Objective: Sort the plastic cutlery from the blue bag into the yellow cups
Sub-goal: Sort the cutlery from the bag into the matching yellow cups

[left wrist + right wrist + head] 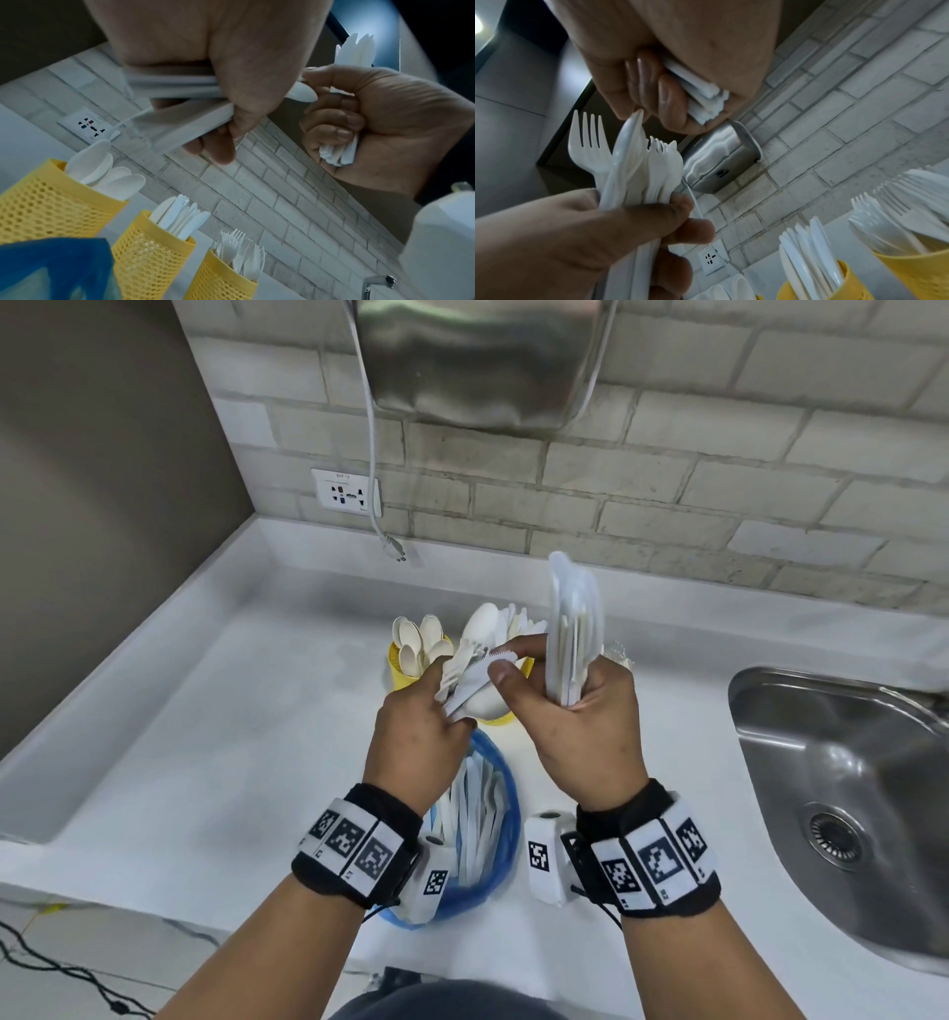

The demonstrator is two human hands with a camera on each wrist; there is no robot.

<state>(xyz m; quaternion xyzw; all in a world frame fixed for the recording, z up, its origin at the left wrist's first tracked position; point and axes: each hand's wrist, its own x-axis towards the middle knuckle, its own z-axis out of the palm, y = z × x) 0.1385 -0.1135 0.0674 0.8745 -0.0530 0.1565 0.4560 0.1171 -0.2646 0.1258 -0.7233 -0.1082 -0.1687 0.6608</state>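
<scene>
My left hand point(452, 706) grips a mixed bunch of white forks, spoons and a knife point(467, 680) by the handles, above the cups. My right hand point(513, 665) holds an upright bundle of white knives point(572, 618) in its palm, while its thumb and forefinger pinch a piece at the top of the left bunch. Three yellow mesh cups show in the left wrist view: the spoon cup point(46, 203), the knife cup point(151, 249) and the fork cup point(218, 282). The blue bag point(506, 824), with several white pieces inside, lies below my wrists.
A steel sink point(847, 788) is set into the white counter point(205, 737) on the right. On the brick wall hang a metal hand dryer point(482, 356) and a socket point(346, 492). A loose plug point(393, 546) dangles near the back edge.
</scene>
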